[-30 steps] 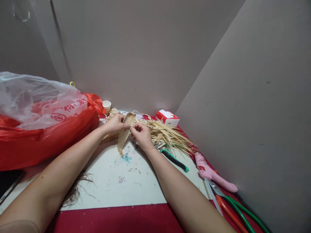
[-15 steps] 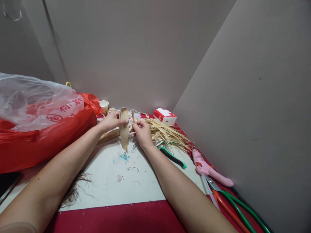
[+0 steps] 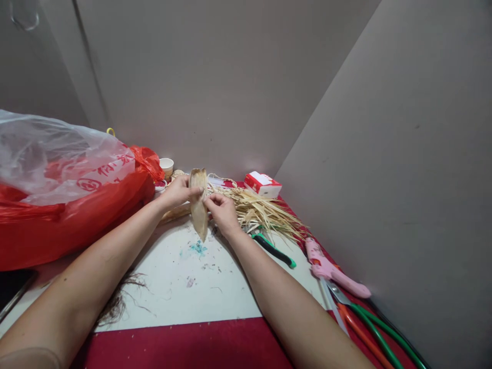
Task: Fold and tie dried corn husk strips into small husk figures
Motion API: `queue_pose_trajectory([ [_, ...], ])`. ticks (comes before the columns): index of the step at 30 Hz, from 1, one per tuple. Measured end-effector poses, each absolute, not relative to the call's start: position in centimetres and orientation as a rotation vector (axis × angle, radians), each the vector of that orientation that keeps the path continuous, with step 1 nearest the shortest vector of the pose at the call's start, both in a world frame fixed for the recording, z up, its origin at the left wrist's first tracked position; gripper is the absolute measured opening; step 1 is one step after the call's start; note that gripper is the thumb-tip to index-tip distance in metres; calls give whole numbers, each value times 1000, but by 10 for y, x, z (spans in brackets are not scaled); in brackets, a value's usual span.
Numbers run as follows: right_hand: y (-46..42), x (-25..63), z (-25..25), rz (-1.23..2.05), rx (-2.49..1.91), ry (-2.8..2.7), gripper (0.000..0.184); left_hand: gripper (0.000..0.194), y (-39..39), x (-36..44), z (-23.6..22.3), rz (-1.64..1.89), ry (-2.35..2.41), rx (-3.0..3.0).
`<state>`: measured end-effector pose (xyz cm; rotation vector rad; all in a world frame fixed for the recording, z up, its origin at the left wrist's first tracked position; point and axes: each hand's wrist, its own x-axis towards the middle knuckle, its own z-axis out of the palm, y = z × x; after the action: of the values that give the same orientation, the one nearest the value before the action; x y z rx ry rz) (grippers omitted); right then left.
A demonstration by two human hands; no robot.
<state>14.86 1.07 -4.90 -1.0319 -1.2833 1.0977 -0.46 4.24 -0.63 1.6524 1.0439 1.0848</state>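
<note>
A pale, dry corn husk (image 3: 199, 215), broad at the top and tapering to a point below, is held upright above the white board (image 3: 184, 302). My left hand (image 3: 180, 191) grips it at its left side, thumb across the front. At its right edge my right hand (image 3: 223, 211) is closed in a pinch, fingertips against the husk. Whether a small strip is also between those fingertips is hidden. Just right of that hand lies a bundle of straw-coloured strips (image 3: 265, 207). Black-and-green handled pliers (image 3: 273, 251) rest beside my right forearm.
Red and clear plastic bags (image 3: 77, 220) fill the left side, near a paper cup (image 3: 166, 166). A red-and-white box (image 3: 262, 184) stands at the back. On the right are a pink glue gun (image 3: 326, 269) and scissors (image 3: 365, 318). Dark fibres (image 3: 117, 302) lie under my left forearm.
My right hand has moved left against the husk's edge. The small strip that stood up from its fingertips no longer shows. The husk has turned slightly.
</note>
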Motion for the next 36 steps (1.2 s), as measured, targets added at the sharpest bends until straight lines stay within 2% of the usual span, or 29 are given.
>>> queue_pose_trajectory([
  [7,16,151,-53,1105,-1007,-1177,28,29,44,-1,-11,1156,1058,1582],
  [16,14,149,-51,1129,-997,-1183,25,27,40,3,-9,1217,1098,1530],
  [28,19,149,-48,1235,-930,-839,29,24,48,8,-21,1430,1077,1408],
  [36,20,177,-11,1223,-786,-744,28,20,57,-2,-28,1517,1211,1169],
])
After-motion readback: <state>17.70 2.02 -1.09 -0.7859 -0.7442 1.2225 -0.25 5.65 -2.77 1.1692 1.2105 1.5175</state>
